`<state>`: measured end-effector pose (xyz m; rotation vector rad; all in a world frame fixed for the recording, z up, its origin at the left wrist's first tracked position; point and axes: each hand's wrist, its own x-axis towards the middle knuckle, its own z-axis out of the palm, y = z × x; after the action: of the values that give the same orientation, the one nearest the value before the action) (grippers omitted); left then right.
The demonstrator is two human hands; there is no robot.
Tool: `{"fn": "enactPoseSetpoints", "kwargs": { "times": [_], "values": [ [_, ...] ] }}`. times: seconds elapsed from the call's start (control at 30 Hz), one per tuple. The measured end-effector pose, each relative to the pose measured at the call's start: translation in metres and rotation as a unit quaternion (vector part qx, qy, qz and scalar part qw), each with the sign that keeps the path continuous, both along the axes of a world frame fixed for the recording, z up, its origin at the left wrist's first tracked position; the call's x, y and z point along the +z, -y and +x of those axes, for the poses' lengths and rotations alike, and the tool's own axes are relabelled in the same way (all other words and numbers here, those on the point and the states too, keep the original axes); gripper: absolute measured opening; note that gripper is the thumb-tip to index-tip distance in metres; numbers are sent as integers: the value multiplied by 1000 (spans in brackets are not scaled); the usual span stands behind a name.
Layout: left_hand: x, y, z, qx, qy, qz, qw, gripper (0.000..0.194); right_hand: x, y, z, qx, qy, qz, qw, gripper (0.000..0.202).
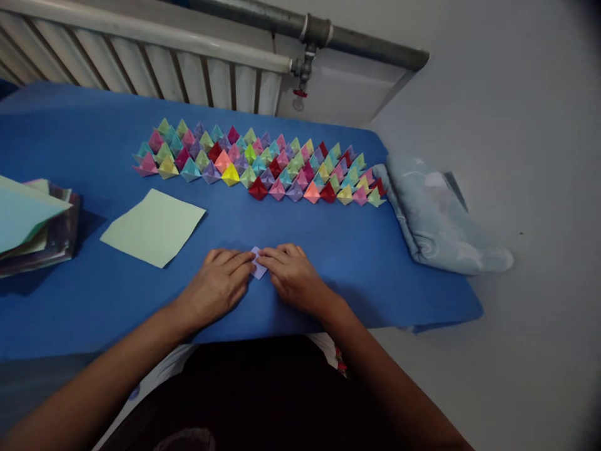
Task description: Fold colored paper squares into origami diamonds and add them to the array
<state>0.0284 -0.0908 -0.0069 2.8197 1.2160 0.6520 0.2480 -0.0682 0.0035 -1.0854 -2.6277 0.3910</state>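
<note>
Currently, through the head camera, I have both hands in close together at the near side of the blue-covered table (366,250), with a small lilac folded paper (259,271) lying between them. My left hand (221,280) rests its fingertips on the paper's left side, and my right hand (295,279) has its fingertips on the upper right of it, so both are touching it. Whether the thumbs pinch from beneath or the fingers merely press it down, I cannot tell from this angle.

Beyond the hands I see staggered rows of little paper boats (275,167) in many colours, running across the far part of the table. A pale green sheet (154,227) lies flat left of my left hand, and farther left sits a paper stack (29,216) with a light blue piece on top. To the right, a folded grey-blue cloth (417,216) lies at the table's edge, near the last boats
</note>
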Motion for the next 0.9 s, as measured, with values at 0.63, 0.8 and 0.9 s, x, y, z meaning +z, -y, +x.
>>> {"fn": "enactPoseSetpoints", "kwargs": {
  "times": [0.63,0.8,0.9],
  "values": [
    [9,-26,-12,-19,57,-154,986,17,0,-13,5,13,-97,-87,991,23],
    [6,-28,-12,-15,62,-142,988,17,0,-13,6,12,-107,-98,989,22],
    [4,-28,-11,-17,65,-122,990,16,-1,-12,5,5,-113,-97,989,21]
  ]
}}
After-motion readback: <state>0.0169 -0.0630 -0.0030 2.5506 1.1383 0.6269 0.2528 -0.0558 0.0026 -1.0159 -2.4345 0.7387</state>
